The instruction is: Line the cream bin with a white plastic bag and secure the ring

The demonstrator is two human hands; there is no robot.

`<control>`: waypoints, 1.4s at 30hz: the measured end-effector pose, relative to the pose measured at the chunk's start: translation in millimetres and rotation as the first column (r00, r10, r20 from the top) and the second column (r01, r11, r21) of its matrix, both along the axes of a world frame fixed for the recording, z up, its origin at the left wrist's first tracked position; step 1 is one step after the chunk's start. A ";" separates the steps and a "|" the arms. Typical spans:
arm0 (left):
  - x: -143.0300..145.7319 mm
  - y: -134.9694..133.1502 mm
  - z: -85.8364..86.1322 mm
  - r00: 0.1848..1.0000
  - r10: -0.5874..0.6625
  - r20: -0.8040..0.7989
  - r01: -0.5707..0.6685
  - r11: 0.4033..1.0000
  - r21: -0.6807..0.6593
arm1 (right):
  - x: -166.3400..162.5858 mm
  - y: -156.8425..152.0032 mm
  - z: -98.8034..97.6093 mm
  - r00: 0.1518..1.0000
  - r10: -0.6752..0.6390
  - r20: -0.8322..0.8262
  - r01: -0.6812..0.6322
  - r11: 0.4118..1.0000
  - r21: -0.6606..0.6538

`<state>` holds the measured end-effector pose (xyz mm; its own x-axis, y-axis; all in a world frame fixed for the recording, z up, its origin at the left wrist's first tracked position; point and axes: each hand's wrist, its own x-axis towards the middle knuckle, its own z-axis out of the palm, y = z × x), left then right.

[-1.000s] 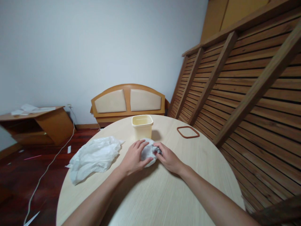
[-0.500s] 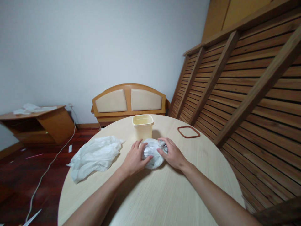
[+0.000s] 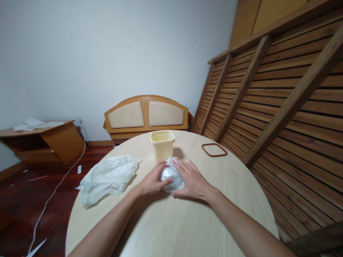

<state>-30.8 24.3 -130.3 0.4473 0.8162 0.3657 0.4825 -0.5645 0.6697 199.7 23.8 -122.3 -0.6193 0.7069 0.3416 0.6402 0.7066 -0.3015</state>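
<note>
A bundled white plastic bag (image 3: 171, 175) rests on the round table, pressed between both hands. My left hand (image 3: 154, 179) curves around its left side, thumb along the near face. On the other side, my right hand (image 3: 192, 179) lies over the bag with fingers spread across its top and right, hiding that part. Just behind the bundle stands a cream plastic bin (image 3: 163, 146), open at the top. A loose, crumpled white plastic bag (image 3: 109, 178) lies to the left of my left hand. To the right is a brown rounded-square ring (image 3: 214, 150), flat on the table.
The round pale wood table (image 3: 171, 228) fills the foreground. A slatted wooden frame (image 3: 268, 107) leans close along its right side. Behind are a padded headboard (image 3: 146, 114) and, at left, a low cabinet (image 3: 61, 142). A white cable (image 3: 57, 187) runs across the dark floor.
My right hand has moved from the bag's gathered, knotted end to lie across its top and right side, covering that end. My left hand stays at the left side.
</note>
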 end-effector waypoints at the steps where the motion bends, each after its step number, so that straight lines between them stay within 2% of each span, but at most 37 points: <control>1: 0.3 -0.8 1.3 1.000 -0.013 0.009 0.013 1.000 -0.008 | 1.2 1.6 -2.3 1.000 -0.006 0.014 0.006 1.000 -0.011; 5: 4.2 -7.4 8.8 0.997 -0.073 0.039 0.075 0.996 -0.043 | 4.3 5.7 -5.0 0.999 -0.005 0.032 0.006 1.000 -0.017; 12: 10.5 -17.3 19.6 0.984 -0.180 -0.020 0.180 0.983 0.027 | 5.8 7.6 0.4 0.999 0.006 -0.038 -0.007 1.000 -0.031; 16: 12.0 -16.6 16.1 0.986 -0.112 -0.125 0.119 0.992 0.048 | 9.4 9.5 -0.2 0.991 0.106 -0.087 -0.112 0.992 -0.058; 20: 13.2 -13.9 8.8 0.990 -0.064 -0.124 0.066 0.998 0.015 | 14.1 10.4 0.2 0.975 0.190 -0.117 -0.198 0.978 -0.066; 25: 13.6 -10.2 5.2 0.995 -0.017 -0.095 0.021 0.999 0.039 | 11.7 7.7 1.4 0.984 0.154 -0.093 -0.162 0.983 -0.085; 29: 12.6 -11.7 10.2 0.993 -0.030 -0.116 0.033 0.999 0.017 | 7.1 5.3 1.3 0.991 0.120 -0.053 -0.124 0.989 -0.085; 32: 12.7 -16.1 16.4 0.994 -0.077 -0.076 0.074 0.996 -0.051 | 8.6 7.7 0.9 0.983 0.173 -0.061 -0.177 0.982 -0.066; 35: 13.5 -19.2 18.9 0.994 -0.065 -0.089 0.053 0.990 -0.129 | 13.8 12.9 1.4 0.970 0.231 -0.076 -0.236 0.970 -0.057; 37: 14.3 -18.8 16.8 0.994 -0.047 -0.096 0.037 0.994 -0.106 | 17.3 15.1 3.1 0.970 0.231 -0.074 -0.234 0.971 -0.041; 42: 18.6 -13.0 4.2 0.993 0.080 -0.082 -0.072 0.993 0.089 | 17.1 9.4 11.3 0.983 0.178 -0.037 -0.177 0.984 0.026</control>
<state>-12.1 11.3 -126.1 0.4179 0.8163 0.3989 0.5796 -0.5776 0.5748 216.7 33.2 -111.0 -0.7201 0.5787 0.3830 0.4920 0.8149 -0.3062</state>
